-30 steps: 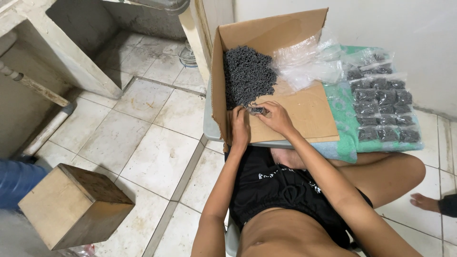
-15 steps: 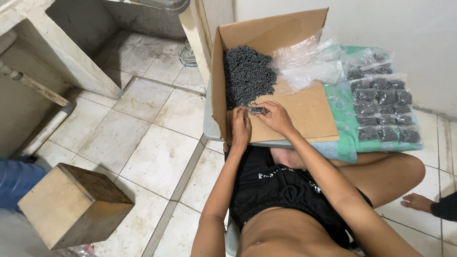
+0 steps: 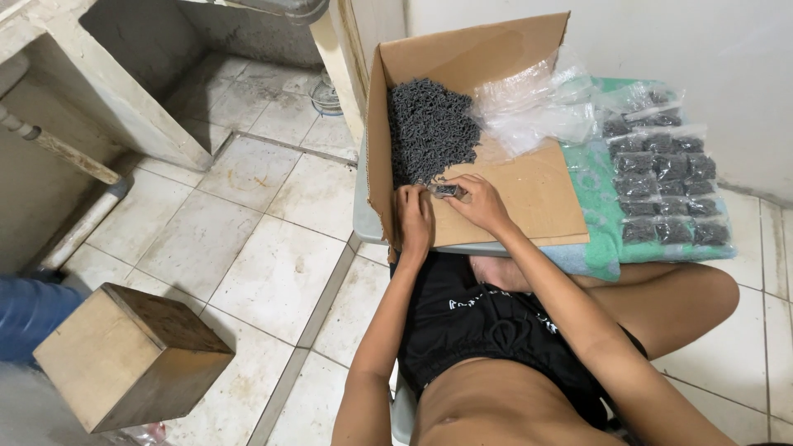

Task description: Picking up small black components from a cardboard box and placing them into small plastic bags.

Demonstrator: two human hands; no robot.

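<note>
Bag (image 3: 447, 191), small and clear with dark bits inside, sits between both hands at the near edge of the screw pile (image 3: 429, 130), low in the open carton (image 3: 529, 194). Right hand (image 3: 481, 202) has its fingers curled onto the bag's right end, pinching it. Left hand (image 3: 415, 219) lies knuckles-up at 9 o'clock of the bag, fingers bent toward it; whether it really grips the bag, I cannot tell.

Carton lies on its side on a grey board (image 3: 366, 223) across the lap, flap (image 3: 471, 54) standing up at 12 o'clock. Pile fills the carton's 11 o'clock corner. Loose empty clear bags (image 3: 533, 107) are heaped at 1 o'clock of the hands, spilling over the carton's edge.

At 3 o'clock, a green towel (image 3: 595, 211) carries filled bags (image 3: 665, 186) laid in neat rows, touching one another.

Room now: dirty white floor tiles (image 3: 248, 239) all around, a white wall (image 3: 702, 49) behind the towel. A concrete block (image 3: 91, 91) sits at 10 o'clock, and a wooden box (image 3: 128, 355) stands on the tiles at 8 o'clock, well apart from the carton. Something blue (image 3: 29, 318) pokes in at the left edge, just beside that box.
</note>
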